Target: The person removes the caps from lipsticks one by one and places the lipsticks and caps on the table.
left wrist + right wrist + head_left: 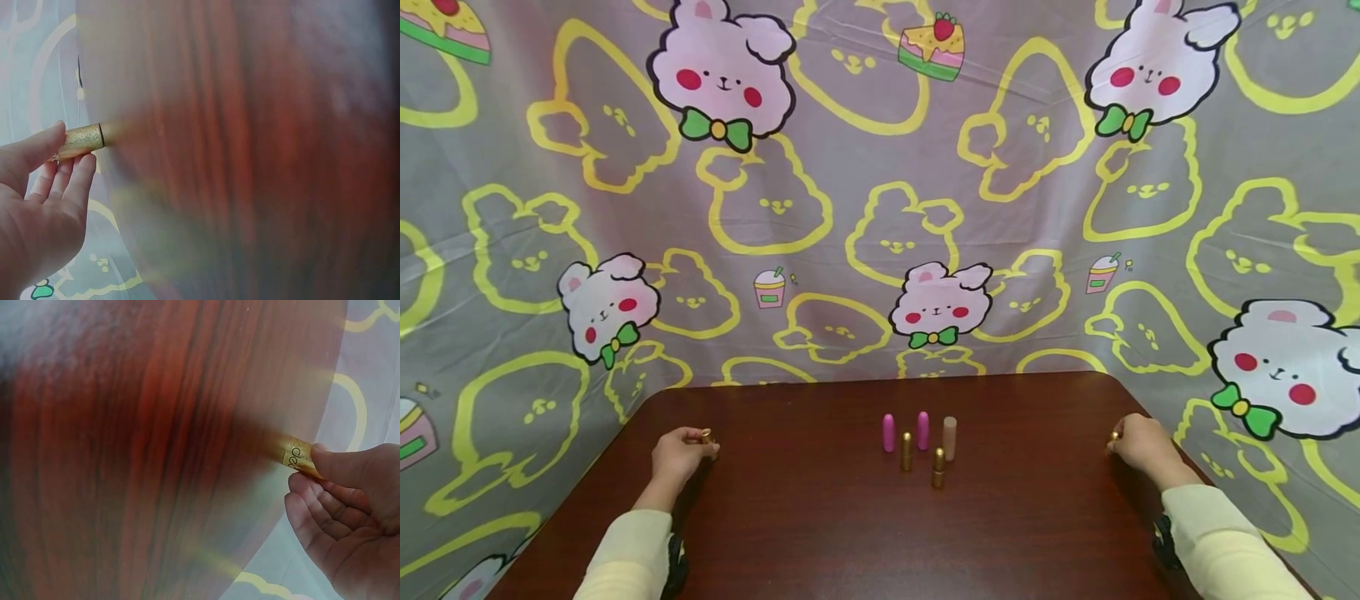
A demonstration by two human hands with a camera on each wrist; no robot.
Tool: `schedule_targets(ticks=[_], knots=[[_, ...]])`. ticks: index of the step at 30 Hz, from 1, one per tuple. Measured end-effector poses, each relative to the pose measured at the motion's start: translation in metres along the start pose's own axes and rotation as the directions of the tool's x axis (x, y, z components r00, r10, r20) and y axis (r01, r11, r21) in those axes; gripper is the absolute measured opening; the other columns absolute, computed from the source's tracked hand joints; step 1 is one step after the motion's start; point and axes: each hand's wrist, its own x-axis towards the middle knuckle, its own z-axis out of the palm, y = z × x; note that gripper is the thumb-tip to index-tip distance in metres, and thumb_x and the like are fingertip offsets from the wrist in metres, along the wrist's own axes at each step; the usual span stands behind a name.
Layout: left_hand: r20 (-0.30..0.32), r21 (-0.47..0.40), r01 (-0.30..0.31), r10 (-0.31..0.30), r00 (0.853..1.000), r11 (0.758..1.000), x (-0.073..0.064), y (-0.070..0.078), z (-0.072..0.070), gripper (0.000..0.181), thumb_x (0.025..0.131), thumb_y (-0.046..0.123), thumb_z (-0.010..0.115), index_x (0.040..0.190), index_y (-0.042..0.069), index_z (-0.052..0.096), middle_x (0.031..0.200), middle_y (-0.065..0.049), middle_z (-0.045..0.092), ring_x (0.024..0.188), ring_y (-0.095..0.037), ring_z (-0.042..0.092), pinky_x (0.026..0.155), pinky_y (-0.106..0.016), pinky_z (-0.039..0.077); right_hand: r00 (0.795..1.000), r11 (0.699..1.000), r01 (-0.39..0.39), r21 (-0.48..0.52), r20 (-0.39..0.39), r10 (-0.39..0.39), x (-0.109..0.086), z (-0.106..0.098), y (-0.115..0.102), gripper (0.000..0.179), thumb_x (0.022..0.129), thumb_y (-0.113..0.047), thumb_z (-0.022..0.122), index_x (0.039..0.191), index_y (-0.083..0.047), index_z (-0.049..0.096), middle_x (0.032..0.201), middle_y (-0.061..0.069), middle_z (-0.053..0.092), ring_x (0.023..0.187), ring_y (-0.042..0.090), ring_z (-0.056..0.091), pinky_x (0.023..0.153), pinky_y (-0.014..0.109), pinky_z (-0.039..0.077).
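My left hand [681, 454] rests on the dark wooden table [820, 533] at its left side and pinches a small gold tube [707, 437] between thumb and fingers; the left wrist view shows that gold tube [81, 140] held at the fingertips. My right hand [1138, 442] sits near the table's right edge and pinches another gold tube [1114, 437], seen close as a gold tube [294, 454] with dark lettering. Between the hands stand two pink lipstick tubes [889, 432], a beige tube [950, 438] and two small gold tubes [906, 451].
A grey cloth [880, 208] printed with bunnies and yellow outlines hangs behind the table and drapes down both sides. The table has rounded far corners [1108, 383]. Both sleeves [625, 558] are pale yellow.
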Motion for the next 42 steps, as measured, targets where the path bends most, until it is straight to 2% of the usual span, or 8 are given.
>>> schedule_targets(ticks=[12, 18, 21, 25, 28, 32, 36, 42], knots=[[0.009, 0.007, -0.015, 0.015, 1.0, 1.0, -0.001, -0.002, -0.003, 0.031, 0.078, 0.009, 0.079, 0.094, -0.012, 0.063, 0.087, -0.021, 0.065, 0.081, -0.034, 0.057, 0.064, -0.035, 0.042, 1.0, 1.0, -0.018, 0.005, 0.014, 0.018, -0.001, -0.002, -0.002, 0.013, 0.079, -0.005, 0.073, 0.071, 0.0, 0.064, 0.065, 0.006, 0.056, 0.062, 0.023, 0.05, 0.056, 0.038, 0.042], [0.009, 0.005, -0.006, 0.006, 1.0, 1.0, -0.001, 0.0, -0.004, 0.033, 0.08, 0.01, 0.078, 0.098, -0.014, 0.064, 0.092, -0.026, 0.065, 0.084, -0.037, 0.058, 0.072, -0.045, 0.047, 0.999, 0.999, -0.049, 0.021, 0.022, 0.048, -0.001, -0.008, -0.005, 0.013, 0.08, -0.005, 0.071, 0.073, 0.003, 0.064, 0.067, 0.008, 0.057, 0.063, 0.024, 0.05, 0.055, 0.037, 0.043], [0.009, 0.001, 0.007, -0.007, 1.0, 1.0, -0.001, 0.0, -0.004, 0.035, 0.08, 0.01, 0.078, 0.1, -0.015, 0.064, 0.096, -0.028, 0.064, 0.087, -0.04, 0.058, 0.076, -0.05, 0.047, 0.999, 0.998, -0.051, 0.028, 0.009, 0.051, -0.001, -0.012, -0.009, 0.02, 0.081, -0.007, 0.071, 0.084, 0.011, 0.063, 0.075, 0.02, 0.06, 0.068, 0.033, 0.055, 0.058, 0.042, 0.047], [0.003, -0.003, 0.021, -0.021, 1.0, 1.0, -0.002, 0.001, -0.004, 0.037, 0.079, 0.01, 0.079, 0.101, -0.016, 0.064, 0.097, -0.029, 0.064, 0.089, -0.04, 0.058, 0.077, -0.05, 0.047, 0.999, 0.999, -0.035, 0.024, -0.016, 0.036, -0.002, -0.017, -0.02, 0.044, 0.086, -0.012, 0.071, 0.107, 0.023, 0.055, 0.097, 0.037, 0.06, 0.088, 0.05, 0.057, 0.069, 0.053, 0.05], [-0.002, -0.003, 0.024, -0.024, 1.0, 1.0, -0.002, 0.001, -0.005, 0.035, 0.078, 0.01, 0.079, 0.099, -0.015, 0.065, 0.094, -0.028, 0.065, 0.085, -0.039, 0.059, 0.071, -0.045, 0.048, 1.0, 0.999, -0.018, 0.04, -0.02, 0.019, -0.003, -0.018, -0.031, 0.05, 0.089, -0.013, 0.069, 0.116, 0.024, 0.05, 0.092, 0.032, 0.064, 0.08, 0.043, 0.063, 0.069, 0.053, 0.051], [-0.012, 0.0, 0.019, -0.019, 1.0, 1.0, -0.003, 0.001, -0.006, 0.033, 0.077, 0.01, 0.08, 0.096, -0.014, 0.067, 0.091, -0.025, 0.067, 0.081, -0.036, 0.06, 0.062, -0.036, 0.048, 0.999, 0.998, 0.015, 0.068, -0.04, -0.012, -0.003, -0.014, -0.047, 0.05, 0.089, -0.014, 0.07, 0.119, 0.021, 0.051, 0.09, 0.028, 0.065, 0.066, 0.028, 0.063, 0.062, 0.046, 0.052], [-0.02, 0.013, 0.01, -0.01, 1.0, 1.0, -0.003, 0.001, -0.006, 0.034, 0.077, 0.011, 0.081, 0.095, -0.014, 0.068, 0.091, -0.025, 0.068, 0.082, -0.036, 0.06, 0.061, -0.035, 0.047, 0.995, 0.995, 0.071, 0.076, -0.075, -0.065, -0.003, -0.007, -0.062, 0.047, 0.088, -0.015, 0.071, 0.117, 0.018, 0.055, 0.104, 0.033, 0.062, 0.081, 0.037, 0.063, 0.065, 0.047, 0.052], [-0.019, 0.034, 0.007, -0.006, 1.0, 0.999, -0.001, 0.001, -0.005, 0.034, 0.076, 0.014, 0.082, 0.094, -0.012, 0.069, 0.088, -0.022, 0.069, 0.083, -0.037, 0.058, 0.067, -0.04, 0.044, 0.99, 0.983, 0.125, 0.137, -0.076, -0.115, -0.004, 0.002, -0.088, 0.041, 0.088, -0.015, 0.071, 0.116, 0.014, 0.059, 0.105, 0.029, 0.064, 0.087, 0.038, 0.065, 0.068, 0.047, 0.054]])
